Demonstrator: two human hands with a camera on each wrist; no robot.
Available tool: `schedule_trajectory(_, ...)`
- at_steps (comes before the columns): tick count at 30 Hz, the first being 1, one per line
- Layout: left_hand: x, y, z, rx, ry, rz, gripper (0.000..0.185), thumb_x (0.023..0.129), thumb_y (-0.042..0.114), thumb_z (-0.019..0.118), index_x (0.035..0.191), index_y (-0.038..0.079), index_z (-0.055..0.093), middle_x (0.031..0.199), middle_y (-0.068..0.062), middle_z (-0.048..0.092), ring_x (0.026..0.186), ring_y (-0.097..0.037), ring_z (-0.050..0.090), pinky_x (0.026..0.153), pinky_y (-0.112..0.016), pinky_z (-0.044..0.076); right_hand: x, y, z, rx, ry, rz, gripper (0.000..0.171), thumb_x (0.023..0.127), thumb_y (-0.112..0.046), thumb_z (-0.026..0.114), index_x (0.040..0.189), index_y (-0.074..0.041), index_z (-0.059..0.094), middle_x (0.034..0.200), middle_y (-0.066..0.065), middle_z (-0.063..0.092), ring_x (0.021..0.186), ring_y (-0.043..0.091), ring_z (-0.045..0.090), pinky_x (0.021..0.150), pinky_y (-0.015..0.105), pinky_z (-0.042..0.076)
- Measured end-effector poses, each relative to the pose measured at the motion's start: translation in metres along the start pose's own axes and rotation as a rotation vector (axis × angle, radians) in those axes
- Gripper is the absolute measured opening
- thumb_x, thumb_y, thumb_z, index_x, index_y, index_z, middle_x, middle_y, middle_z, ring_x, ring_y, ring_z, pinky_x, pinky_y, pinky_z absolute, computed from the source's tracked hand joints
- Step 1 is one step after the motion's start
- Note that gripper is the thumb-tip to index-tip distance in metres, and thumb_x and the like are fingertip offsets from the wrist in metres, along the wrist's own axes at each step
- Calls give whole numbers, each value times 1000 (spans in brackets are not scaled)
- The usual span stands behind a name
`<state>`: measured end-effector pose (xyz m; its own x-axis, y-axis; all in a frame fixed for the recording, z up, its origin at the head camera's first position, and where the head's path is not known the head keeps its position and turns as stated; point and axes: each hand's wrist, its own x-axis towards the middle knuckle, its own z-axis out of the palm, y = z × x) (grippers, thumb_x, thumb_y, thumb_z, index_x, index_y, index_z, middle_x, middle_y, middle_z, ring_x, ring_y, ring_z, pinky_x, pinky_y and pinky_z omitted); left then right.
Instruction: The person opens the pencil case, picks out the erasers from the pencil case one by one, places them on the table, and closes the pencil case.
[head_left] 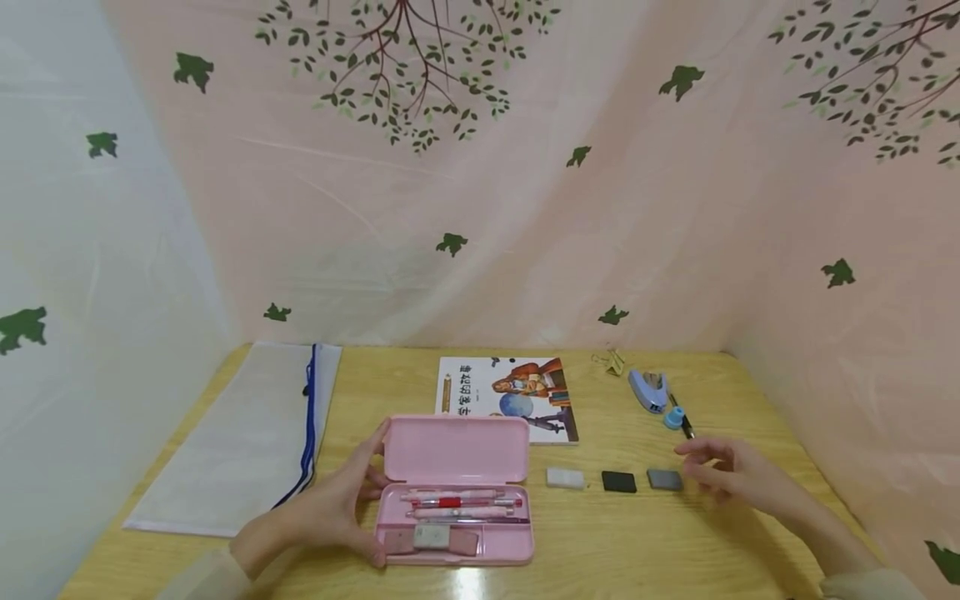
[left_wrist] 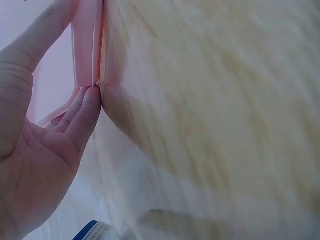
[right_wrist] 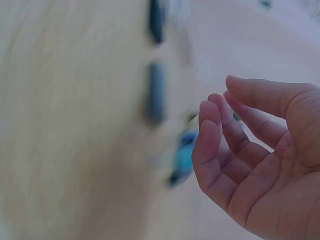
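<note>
An open pink pencil case lies at the front middle of the wooden table, with pens and erasers in its tray. My left hand grips its left end, one finger up along the raised lid and the thumb at the front corner. The left wrist view shows that hand against the case's pink edge. My right hand hovers, blurred, just right of a grey eraser, fingers loosely curled and holding nothing. In the right wrist view the hand is empty, with a dark eraser blurred beyond it.
A white eraser and a black eraser lie in a row with the grey one. Behind them are a book, a blue stapler, a blue-capped pen and a clip. A mesh zip pouch lies at the left.
</note>
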<state>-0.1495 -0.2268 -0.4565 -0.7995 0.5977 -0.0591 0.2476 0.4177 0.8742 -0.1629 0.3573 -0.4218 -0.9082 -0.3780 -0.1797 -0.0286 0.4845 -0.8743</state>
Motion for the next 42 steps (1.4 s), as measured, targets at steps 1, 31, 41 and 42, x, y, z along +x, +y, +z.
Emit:
schedule_trajectory(1,0,0,0,-2,-2,0,155,59,32,100,161,27,-16,157,-12,23,124,-25,56,106,-30,48,-2,-8,2,-8,-6,-31,40,103,-14,60,132,13,52,108,17,63,78,22,64,61,33,59)
schedule_trajectory(31,4,2,-5,7,-4,-29,152,61,33,99,158,43,-18,160,-11,19,127,-22,53,108,-31,46,67,-146,153,-209,-294,-466,21,98,-19,69,118,-12,74,105,-1,71,86,7,65,73,27,61)
schedule_trajectory(41,2,1,-2,2,-10,-29,153,61,32,99,160,34,-17,157,-10,22,126,-21,54,108,-29,46,83,-120,201,-259,-395,-348,31,94,-12,74,124,-8,73,105,-6,71,67,-2,54,61,16,52)
schedule_trajectory(42,1,1,-2,-1,-11,-28,153,61,32,99,160,33,-17,156,-9,22,125,-21,54,108,-29,46,84,-119,204,-275,-392,-356,31,94,-13,74,125,-8,73,106,-7,71,69,-2,53,62,16,51)
